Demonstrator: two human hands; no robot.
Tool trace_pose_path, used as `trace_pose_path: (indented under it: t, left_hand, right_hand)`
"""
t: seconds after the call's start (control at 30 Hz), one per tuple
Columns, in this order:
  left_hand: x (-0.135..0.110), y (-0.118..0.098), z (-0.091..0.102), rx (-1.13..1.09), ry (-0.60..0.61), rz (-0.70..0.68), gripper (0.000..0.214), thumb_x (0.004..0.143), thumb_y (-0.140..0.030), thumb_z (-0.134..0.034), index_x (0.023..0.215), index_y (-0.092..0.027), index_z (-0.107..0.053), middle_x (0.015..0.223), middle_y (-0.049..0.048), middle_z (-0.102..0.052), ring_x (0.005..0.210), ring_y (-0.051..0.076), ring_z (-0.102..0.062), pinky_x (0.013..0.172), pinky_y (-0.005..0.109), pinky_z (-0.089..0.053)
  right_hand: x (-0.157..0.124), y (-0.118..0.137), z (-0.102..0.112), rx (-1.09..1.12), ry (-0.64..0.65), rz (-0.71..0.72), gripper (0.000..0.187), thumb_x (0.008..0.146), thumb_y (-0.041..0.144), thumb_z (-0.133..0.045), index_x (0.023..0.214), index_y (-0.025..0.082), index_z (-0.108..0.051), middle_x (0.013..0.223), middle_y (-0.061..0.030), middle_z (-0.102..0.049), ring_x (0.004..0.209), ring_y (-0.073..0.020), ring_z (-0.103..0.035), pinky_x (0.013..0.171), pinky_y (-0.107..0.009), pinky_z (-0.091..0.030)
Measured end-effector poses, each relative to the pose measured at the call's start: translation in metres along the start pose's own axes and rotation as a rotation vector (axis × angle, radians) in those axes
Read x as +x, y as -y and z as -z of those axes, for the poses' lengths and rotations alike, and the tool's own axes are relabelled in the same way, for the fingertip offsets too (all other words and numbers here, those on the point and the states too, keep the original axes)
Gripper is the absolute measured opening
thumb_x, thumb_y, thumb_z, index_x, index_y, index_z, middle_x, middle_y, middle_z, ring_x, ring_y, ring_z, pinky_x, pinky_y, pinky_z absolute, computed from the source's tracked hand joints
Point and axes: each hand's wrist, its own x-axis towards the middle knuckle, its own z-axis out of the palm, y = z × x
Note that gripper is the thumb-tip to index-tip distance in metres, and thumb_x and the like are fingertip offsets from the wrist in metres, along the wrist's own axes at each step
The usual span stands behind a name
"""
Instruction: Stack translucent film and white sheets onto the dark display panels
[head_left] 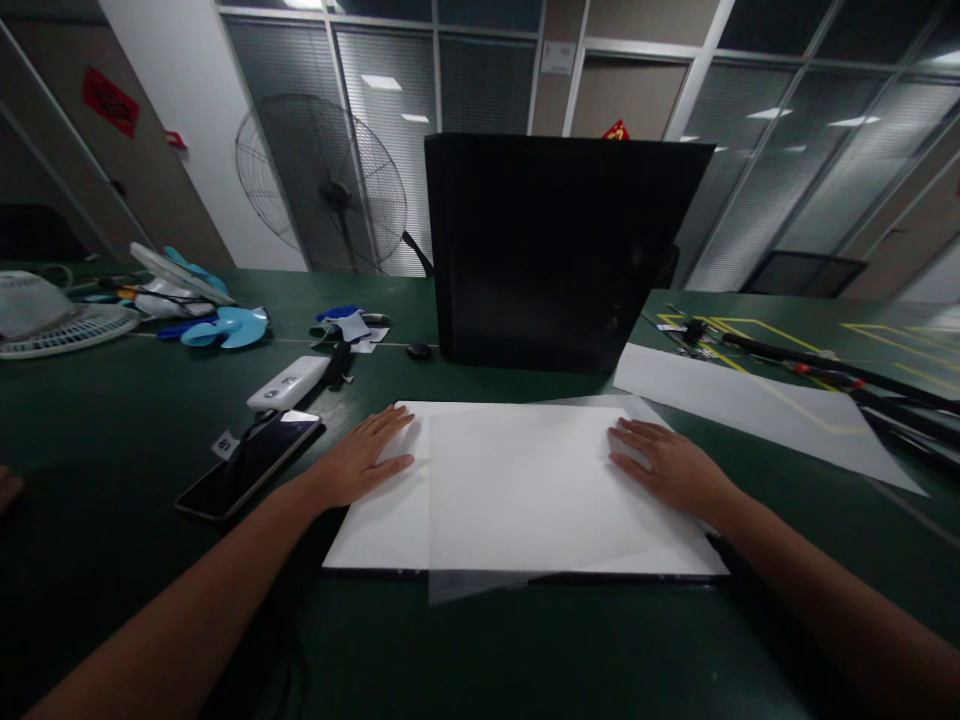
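A white sheet (517,490) lies on the green table in front of me, with a thin translucent sheet (465,585) over it that sticks out past the front edge. A dark board edge (600,577) shows under the sheet. My left hand (360,462) rests flat on the sheet's left edge, fingers stretched out. My right hand (667,465) lies flat on the right side of the sheet, fingers spread. Neither hand holds anything.
A black upright panel (547,250) stands just behind the sheet. A phone (251,462) and a white device (289,383) lie to the left, with blue parts (225,327) and a white fan (52,315) farther left. Another white sheet (750,410) and dark rods (825,370) lie at right.
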Motion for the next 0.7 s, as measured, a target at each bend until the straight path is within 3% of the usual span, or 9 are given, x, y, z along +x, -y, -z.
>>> trace_pose_path:
  t: [0.17,0.47,0.7]
  left_hand:
    - [0.001,0.001,-0.002,0.004,-0.008,-0.007,0.087,0.1,-0.078,-0.034,0.165,-0.02,-0.037,0.173,0.0145,-0.034,0.16,0.035,-0.03,0.129,0.054,-0.029]
    - [0.001,0.002,-0.004,-0.007,-0.002,0.001,0.087,0.101,-0.076,-0.037,0.165,-0.018,-0.035,0.173,0.0172,-0.032,0.159,0.037,-0.031,0.128,0.058,-0.03]
    - [0.001,0.007,-0.009,0.035,-0.011,0.024,0.092,0.099,-0.08,-0.035,0.167,-0.019,-0.03,0.174,0.0153,-0.029,0.16,0.034,-0.031,0.129,0.052,-0.03]
  right_hand:
    - [-0.002,0.013,0.001,-0.02,-0.001,0.046,0.061,0.105,0.063,-0.043,0.151,0.026,-0.059,0.158,-0.0117,-0.053,0.143,-0.0344,-0.054,0.119,-0.061,-0.044]
    - [0.008,0.025,0.005,-0.044,0.088,-0.027,0.077,0.105,0.073,-0.03,0.161,0.024,-0.045,0.167,-0.0133,-0.04,0.15,-0.037,-0.043,0.119,-0.064,-0.037]
    - [0.007,0.045,0.015,-0.073,0.125,0.017,0.074,0.104,0.076,-0.027,0.161,0.032,-0.046,0.166,-0.0084,-0.044,0.149,-0.0381,-0.044,0.115,-0.064,-0.04]
